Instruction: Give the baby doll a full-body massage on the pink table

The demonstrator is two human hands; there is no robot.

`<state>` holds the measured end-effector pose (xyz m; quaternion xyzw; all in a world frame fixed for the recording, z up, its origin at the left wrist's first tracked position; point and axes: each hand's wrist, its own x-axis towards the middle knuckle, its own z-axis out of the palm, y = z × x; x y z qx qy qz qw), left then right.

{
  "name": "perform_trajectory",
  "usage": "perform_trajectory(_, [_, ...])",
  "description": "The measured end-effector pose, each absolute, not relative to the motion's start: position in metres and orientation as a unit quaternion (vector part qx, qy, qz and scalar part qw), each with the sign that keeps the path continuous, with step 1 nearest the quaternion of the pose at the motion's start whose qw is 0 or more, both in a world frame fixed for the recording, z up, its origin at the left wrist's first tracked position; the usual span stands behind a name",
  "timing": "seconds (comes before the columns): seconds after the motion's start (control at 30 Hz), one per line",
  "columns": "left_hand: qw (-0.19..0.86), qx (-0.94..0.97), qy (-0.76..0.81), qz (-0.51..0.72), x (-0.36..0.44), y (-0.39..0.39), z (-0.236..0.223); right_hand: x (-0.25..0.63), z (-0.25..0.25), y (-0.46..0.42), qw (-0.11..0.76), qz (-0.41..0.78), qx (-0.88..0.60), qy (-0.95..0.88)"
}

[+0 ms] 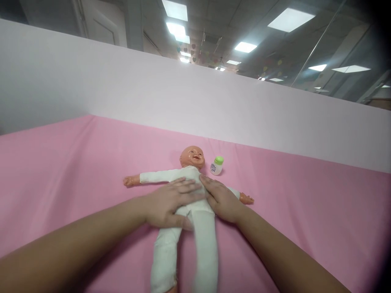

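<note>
A baby doll (205,240) with a white cloth body and a hard plastic head lies on its back, arms spread to both sides. My left hand (174,203) rests across its belly, fingers stretched out and slightly blurred. Against the side of the doll's chest lies my right hand (222,199), its fingers flat and pointing up toward the shoulder. Neither hand grips anything. Beside the doll's head stands a small clear bottle (216,166) with a green cap, apart from both hands. The doll's feet are mostly cut off by the lower picture edge.
Under the doll spreads a pink padded surface (91,171) with soft creases. A white wall or panel (152,93) rises behind it. Above that panel, glass (259,53) shows ceiling lights, and a pale door (104,24) is at the upper left.
</note>
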<state>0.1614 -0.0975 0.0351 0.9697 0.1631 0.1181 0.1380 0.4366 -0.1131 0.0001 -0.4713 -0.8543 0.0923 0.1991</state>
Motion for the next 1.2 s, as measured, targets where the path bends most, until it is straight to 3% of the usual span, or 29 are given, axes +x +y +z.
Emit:
perform_trajectory(0.3, [0.091,0.906,0.378,0.166,0.148,-0.057,0.016,0.440,0.007,-0.121,0.230,0.096,-0.458,-0.853])
perform_trajectory(0.43, [0.090,0.900,0.389,0.172,0.148,-0.055,0.014,0.424,0.021,-0.148,0.262,0.058,-0.292,-0.918])
perform_trajectory(0.6, [0.082,0.905,0.383,0.165,0.148,-0.055,0.012,0.394,0.036,-0.183,0.157,0.103,-0.141,-0.972])
perform_trajectory(1.0, [0.079,0.912,0.375,0.147,0.149,-0.059,0.014,0.437,0.005,-0.114,0.176,0.103,-0.478,-0.855])
perform_trajectory(1.2, [0.108,0.919,0.326,0.194,0.148,-0.080,0.030,0.433,0.003,-0.115,0.186,0.086,-0.544,-0.813])
